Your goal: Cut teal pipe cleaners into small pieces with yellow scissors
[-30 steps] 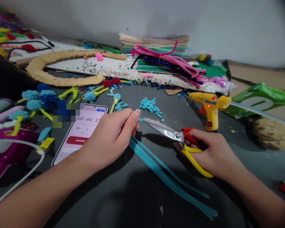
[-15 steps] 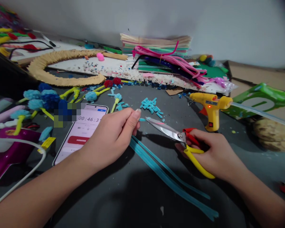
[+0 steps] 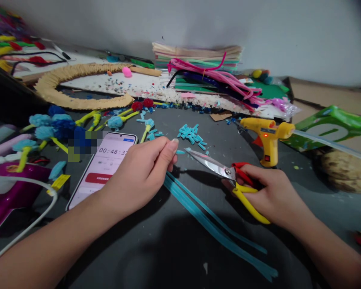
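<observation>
My left hand [image 3: 152,170] is closed, thumb pressed on the bent fingers, with the light blue tip of a pipe cleaner [image 3: 180,152] poking out to the right. Light blue pipe cleaners [image 3: 210,222] stretch from under this hand toward the lower right; where they start is hidden. In my right hand [image 3: 272,192] is a pair of scissors [image 3: 212,164] with one red and one yellow handle. Its blades look nearly closed and point left, their tips close to the blue end. Just beyond lies a pile of short cut blue pieces [image 3: 192,134].
A phone [image 3: 93,168] showing a timer lies beside my left forearm. Blue pom-pom flowers [image 3: 45,126] stand at left, near a purple tool [image 3: 21,192] and white cable. At right are a yellow glue gun [image 3: 269,138], its light lit, and a green packet [image 3: 327,126]. Pipe cleaner bundles [image 3: 204,72] line the back.
The scissors and my right hand have shifted very slightly, the yellow handle a little up and left. My left hand stays in place.
</observation>
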`<action>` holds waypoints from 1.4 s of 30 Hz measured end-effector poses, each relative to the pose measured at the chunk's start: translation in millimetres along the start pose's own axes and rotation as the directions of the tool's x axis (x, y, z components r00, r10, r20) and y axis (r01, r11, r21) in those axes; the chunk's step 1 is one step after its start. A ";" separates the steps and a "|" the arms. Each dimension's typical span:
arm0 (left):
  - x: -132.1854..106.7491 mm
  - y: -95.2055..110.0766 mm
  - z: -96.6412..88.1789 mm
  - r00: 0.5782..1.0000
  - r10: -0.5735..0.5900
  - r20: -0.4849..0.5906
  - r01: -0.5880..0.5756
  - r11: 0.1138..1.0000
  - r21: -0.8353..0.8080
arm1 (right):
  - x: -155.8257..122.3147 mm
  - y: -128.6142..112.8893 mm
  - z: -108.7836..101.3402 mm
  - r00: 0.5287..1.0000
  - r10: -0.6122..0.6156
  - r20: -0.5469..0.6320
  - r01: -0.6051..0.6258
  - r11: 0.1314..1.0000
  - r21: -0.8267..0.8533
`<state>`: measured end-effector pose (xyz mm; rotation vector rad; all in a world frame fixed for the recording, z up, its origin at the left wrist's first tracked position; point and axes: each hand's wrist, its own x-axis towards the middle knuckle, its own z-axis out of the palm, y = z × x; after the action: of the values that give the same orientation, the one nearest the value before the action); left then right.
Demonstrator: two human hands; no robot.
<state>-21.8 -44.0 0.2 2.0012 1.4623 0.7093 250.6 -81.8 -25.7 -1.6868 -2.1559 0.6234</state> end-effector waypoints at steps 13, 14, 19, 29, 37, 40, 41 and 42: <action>27.3 -36.2 -25.4 0.983 0.180 0.046 -0.182 0.889 0.421 | 0.2 1.2 -2.2 0.979 0.156 -0.130 -0.135 0.979 0.154; 27.1 -32.2 -23.4 0.980 0.187 0.068 -0.198 0.877 0.437 | 0.3 0.9 -2.1 0.979 0.158 -0.127 -0.137 0.977 0.162; 30.8 -2.3 -6.8 0.944 0.226 0.239 -0.321 0.792 0.519 | 0.5 -3.2 -3.5 0.986 0.141 -0.086 -0.123 0.975 0.186; 65.9 0.4 26.5 0.923 0.297 0.246 -0.383 0.631 0.675 | -3.7 -0.3 -14.7 0.965 0.199 -0.169 -0.163 0.965 0.207; 69.5 -2.7 28.4 0.938 0.245 0.244 -0.345 0.629 0.696 | -3.8 0.2 -14.2 0.976 0.154 -0.156 -0.132 0.981 0.145; 70.3 -3.7 28.2 0.937 0.254 0.241 -0.350 0.650 0.675 | -4.1 0.6 -14.2 0.979 0.145 -0.146 -0.126 0.983 0.133; 70.5 -4.0 28.1 0.935 0.261 0.240 -0.354 0.654 0.669 | -4.2 0.8 -14.2 0.979 0.145 -0.141 -0.127 0.983 0.133; 70.7 -4.2 27.9 0.933 0.269 0.238 -0.358 0.654 0.666 | -4.1 1.1 -14.2 0.980 0.145 -0.137 -0.127 0.983 0.134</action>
<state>13.8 21.4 -16.0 2.8808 1.4513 0.1216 259.8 -83.7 -14.2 -1.7648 -1.8736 0.6364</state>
